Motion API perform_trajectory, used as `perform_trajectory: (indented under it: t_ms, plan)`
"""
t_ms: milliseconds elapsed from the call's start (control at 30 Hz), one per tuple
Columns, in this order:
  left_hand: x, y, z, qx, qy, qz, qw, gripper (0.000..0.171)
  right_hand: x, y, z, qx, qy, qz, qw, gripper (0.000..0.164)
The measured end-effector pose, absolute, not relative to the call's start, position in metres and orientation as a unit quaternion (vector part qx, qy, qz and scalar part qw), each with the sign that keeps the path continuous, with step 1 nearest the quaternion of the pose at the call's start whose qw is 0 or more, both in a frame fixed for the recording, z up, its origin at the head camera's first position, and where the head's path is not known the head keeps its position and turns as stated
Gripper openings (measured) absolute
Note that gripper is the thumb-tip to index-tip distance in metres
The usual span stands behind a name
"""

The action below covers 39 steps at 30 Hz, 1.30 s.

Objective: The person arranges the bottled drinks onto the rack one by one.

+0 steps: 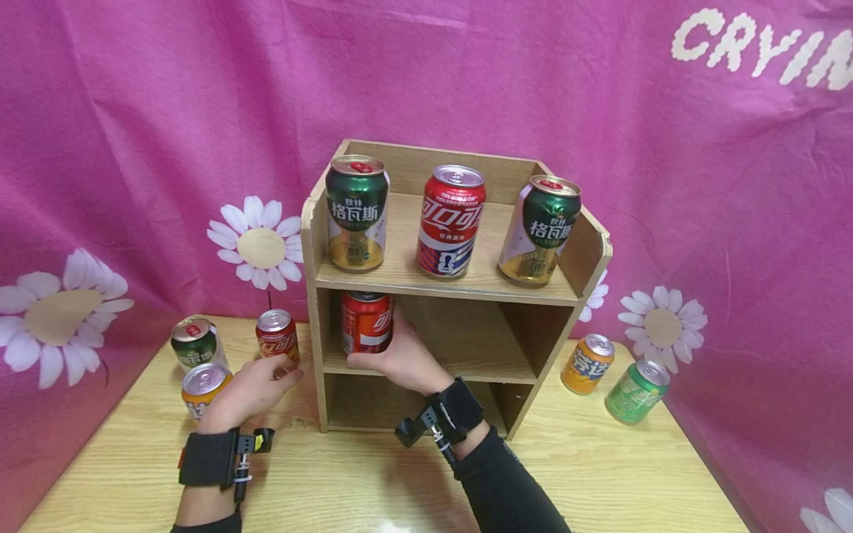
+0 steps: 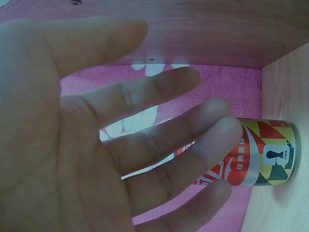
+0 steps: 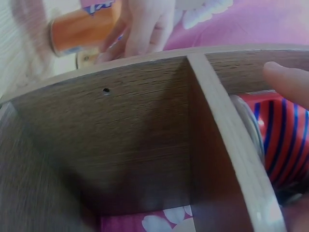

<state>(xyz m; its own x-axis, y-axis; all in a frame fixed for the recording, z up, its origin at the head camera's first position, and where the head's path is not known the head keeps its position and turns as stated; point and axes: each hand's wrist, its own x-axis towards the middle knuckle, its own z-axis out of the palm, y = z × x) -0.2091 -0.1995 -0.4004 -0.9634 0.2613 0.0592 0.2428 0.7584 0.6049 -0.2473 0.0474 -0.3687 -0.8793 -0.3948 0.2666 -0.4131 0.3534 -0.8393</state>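
My right hand (image 1: 412,357) grips a red cola can (image 1: 363,323) at the left end of the middle level of a wooden shelf (image 1: 440,295). In the right wrist view, that can's striped red side (image 3: 282,137) stands on the shelf board, with a fingertip (image 3: 287,82) beside it. My left hand (image 1: 248,391) is left of the shelf with loosely bent fingers and nothing in its grasp. Just beyond it on the table stands another red can (image 1: 275,331); the left wrist view shows this can's red and yellow lower part (image 2: 251,159), partly hidden by the fingers.
On the top level stand a green-and-gold can (image 1: 356,215), a red can (image 1: 451,222) and a second green-and-gold can (image 1: 541,231). A green-topped can (image 1: 193,342) and an orange can (image 1: 200,381) stand left; another orange can (image 1: 586,366) and a light green can (image 1: 636,392) stand right.
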Motion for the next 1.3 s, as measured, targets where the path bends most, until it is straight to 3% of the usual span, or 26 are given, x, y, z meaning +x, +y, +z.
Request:
perform_trajectory:
  t_ms: [167, 800, 1300]
  plan:
    - [-0.2092, -0.1999, -0.4018, 0.137, 0.938, 0.319, 0.009, 0.034, -0.2458, 0.0508, -0.3669, 0.244, -0.817, 0.523, -0.001, 0.079]
    - [-0.2090, -0.1979, -0.4017, 0.133, 0.936, 0.325, 0.017, 0.031, -0.2453, 0.0513, -0.3667, 0.246, -0.819, 0.518, -0.013, 0.078]
    - [-0.2103, -0.1969, -0.4039, 0.132, 0.937, 0.323, 0.016, 0.030, -0.2434, 0.0484, -0.3675, 0.229, -0.827, 0.514, 0.008, 0.075]
